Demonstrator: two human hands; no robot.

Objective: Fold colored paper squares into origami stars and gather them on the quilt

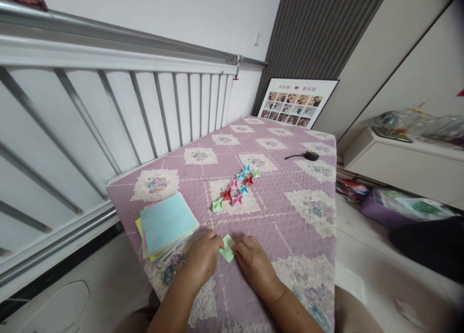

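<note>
A small folded square of light green paper (227,249) lies between my two hands near the front of the table. My left hand (203,253) pinches its left corner, with the fingers curled in. At the opposite corner, the fingers of my right hand (254,261) are closed on the paper too. Beyond my hands stand several small folded paper stars in two slanting rows, among them a green star (218,205), a pink star (237,200) and a red star (248,180). A stack of coloured paper sheets (168,223), light blue on top, rests left of my left hand.
A purple quilted cloth with floral patches covers the table (271,236). Toward the far right lies a small black object with a thin tail (311,155). A white radiator (145,110) borders the left side; a photo board (297,103) leans at the far end.
</note>
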